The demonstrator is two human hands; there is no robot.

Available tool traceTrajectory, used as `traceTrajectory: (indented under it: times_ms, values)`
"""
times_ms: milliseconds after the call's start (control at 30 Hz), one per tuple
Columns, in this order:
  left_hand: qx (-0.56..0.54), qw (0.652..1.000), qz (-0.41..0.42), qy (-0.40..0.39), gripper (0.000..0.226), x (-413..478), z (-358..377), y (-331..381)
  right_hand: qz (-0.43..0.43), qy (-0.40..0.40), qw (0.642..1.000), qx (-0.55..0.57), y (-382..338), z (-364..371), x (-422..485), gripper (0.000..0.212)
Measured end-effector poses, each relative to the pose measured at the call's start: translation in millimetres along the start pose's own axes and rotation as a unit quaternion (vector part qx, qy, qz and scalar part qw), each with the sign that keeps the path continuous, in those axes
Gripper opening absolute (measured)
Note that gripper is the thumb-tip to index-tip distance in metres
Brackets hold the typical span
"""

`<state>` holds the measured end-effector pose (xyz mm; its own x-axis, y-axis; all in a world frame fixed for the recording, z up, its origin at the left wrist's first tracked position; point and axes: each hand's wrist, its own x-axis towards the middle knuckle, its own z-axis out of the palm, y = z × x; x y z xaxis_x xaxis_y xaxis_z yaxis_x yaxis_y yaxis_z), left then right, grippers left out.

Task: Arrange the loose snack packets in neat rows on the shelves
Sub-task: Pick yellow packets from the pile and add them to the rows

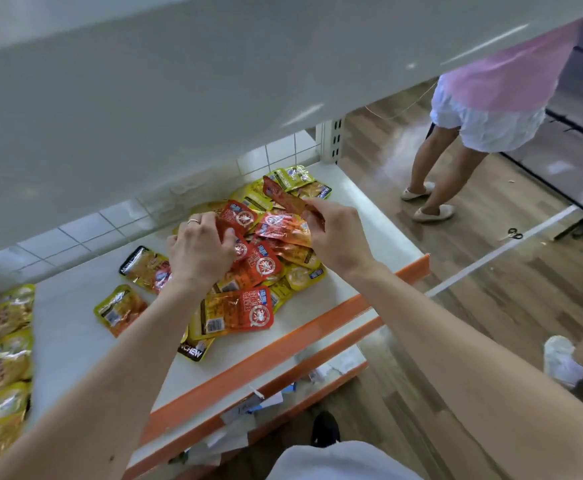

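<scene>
Left hand (200, 251): on the left side of the pile (266, 271), fingers curled round the top red packets (240, 216).
Right hand (335, 233): thumb and fingers pinch a lifted red packet (281, 195) above the pile's far side.
Pile: red and yellow packets heaped loosely mid-shelf (359, 216).
Loose yellow packets (122, 310): two lie flat, left of the pile.
Yellow rows (3, 344): overlapping packets at the shelf's far left.
Floor: scissors (515, 233) to the right.
</scene>
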<state>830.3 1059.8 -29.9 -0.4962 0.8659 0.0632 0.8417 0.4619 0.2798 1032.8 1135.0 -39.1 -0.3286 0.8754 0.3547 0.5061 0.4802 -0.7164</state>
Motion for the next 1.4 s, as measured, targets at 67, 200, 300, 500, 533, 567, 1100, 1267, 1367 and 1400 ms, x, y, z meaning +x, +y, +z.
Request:
traceTrajectory:
  times_ms: [67, 200, 300, 500, 533, 567, 1100, 1267, 1367, 1400]
  values:
    - [0.002, 0.999, -0.021, -0.030, 0.049, 15, 2, -3, 0.051, 0.003, 0.997, 0.065, 0, -10, -5, 0.025]
    - [-0.073, 0.992, -0.070, -0.069, 0.050, 36, 6, -9, 0.126, 0.010, 0.979, 0.160, 3, -23, -17, 0.025]
    - [-0.233, 0.962, -0.128, -0.063, 0.044, 42, 0, -11, 0.160, -0.001, 0.966, 0.204, 6, -25, -26, 0.019]
    - [-0.394, 0.905, -0.161, 0.003, 0.028, 40, -21, -18, 0.215, -0.022, 0.937, 0.274, -2, -29, -32, 0.018]
    - [-0.396, 0.905, -0.157, 0.019, 0.026, 39, -24, -20, 0.216, -0.025, 0.936, 0.278, -5, -27, -32, 0.017]
    - [-0.394, 0.905, -0.155, 0.028, 0.025, 35, -28, -21, 0.218, -0.029, 0.934, 0.283, -8, -24, -32, 0.016]
    - [-0.589, 0.763, -0.251, 0.093, 0.038, -77, -83, -83, 0.195, -0.155, 0.896, 0.367, -94, 43, -43, 0.028]
    - [-0.668, 0.699, -0.248, 0.058, 0.063, -146, -92, -131, 0.197, -0.232, 0.871, 0.385, -138, 87, -68, 0.014]
    - [-0.718, 0.646, -0.236, 0.107, 0.057, -184, -102, -159, 0.183, -0.270, 0.860, 0.393, -176, 109, -90, 0.010]
    - [-0.729, 0.628, -0.240, 0.127, 0.050, -197, -104, -170, 0.180, -0.283, 0.856, 0.393, -188, 116, -98, 0.010]
